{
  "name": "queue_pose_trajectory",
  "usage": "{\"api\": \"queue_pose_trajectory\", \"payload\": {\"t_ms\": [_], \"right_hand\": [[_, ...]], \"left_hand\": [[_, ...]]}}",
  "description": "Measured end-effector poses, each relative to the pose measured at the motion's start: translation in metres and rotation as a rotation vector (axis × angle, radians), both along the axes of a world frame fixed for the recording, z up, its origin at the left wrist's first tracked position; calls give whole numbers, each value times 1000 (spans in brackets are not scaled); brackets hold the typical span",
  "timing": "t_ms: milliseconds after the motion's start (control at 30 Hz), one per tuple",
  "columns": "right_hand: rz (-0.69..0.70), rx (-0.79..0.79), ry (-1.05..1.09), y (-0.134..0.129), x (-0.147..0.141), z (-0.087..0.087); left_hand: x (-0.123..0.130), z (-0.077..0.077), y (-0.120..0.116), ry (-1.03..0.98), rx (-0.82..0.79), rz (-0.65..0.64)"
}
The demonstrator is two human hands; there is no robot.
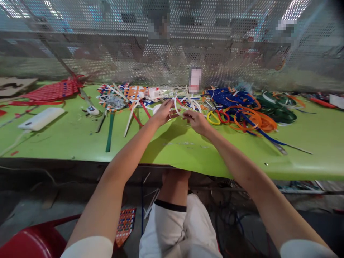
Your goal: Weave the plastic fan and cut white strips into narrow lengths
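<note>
A: Far left of the green table [188,161]?
B: Red weave [52,91], lying toward the back. White box [43,119] in front of it, a cable [16,145] running off its near end to the table's edge.

A: Next along?
B: Small white gadget [92,110], flat. Then a patterned weave [112,102], with a green strip [109,134] lying in front, pointing at the near edge. An orange-and-white weave [134,92] just right of that.

A: Left hand [163,111]?
B: Raised above the table, mid-bench. Fingers curled, thumb at the top, close against the white strip [176,105]. Cannot tell whether they pinch it; detail too small.

A: And the strip itself?
B: Between the two hands, bowed in a curve. More pale strips [196,104] loop behind it.

A: Right hand [197,120]?
B: Near the strip's lower end, fingertips bunched together. Cannot tell if anything is gripped between them.

A: Right of that?
B: Yellow handle [215,123] just beside the hand, red handle [228,119] next to it. Blue weave [223,96] behind. Then an orange coil [268,124], loops overlapping, and a dark green coil [282,111] behind it.
</note>
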State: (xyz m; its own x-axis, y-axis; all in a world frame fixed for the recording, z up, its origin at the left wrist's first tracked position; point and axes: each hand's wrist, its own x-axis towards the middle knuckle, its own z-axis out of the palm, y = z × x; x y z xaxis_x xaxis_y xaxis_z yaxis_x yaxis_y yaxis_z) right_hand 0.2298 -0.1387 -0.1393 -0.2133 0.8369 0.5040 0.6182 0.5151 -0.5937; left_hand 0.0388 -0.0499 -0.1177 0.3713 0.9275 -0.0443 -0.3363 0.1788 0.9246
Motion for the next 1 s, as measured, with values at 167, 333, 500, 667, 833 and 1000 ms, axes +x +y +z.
{"api": "queue_pose_trajectory", "payload": {"t_ms": [167,333,500,667,833,1000], "right_hand": [[91,-114,-29,-3,-12,-5],[-7,-17,178,-1,-18,3],[-112,76,506,11,-7,10],[-31,79,724,12,13,23],[-10,-11,918,-7,12,46],[18,-258,925,-23,1,57]], "left_hand": [[1,8,5,-131,-24,33],[9,9,-7,-133,197,-21],[30,-2,-29,-16,392,-169],[38,-9,-36,33,413,-253],[33,-4,-37,85,385,-276],[32,-7,-34,202,430,-207]]}}
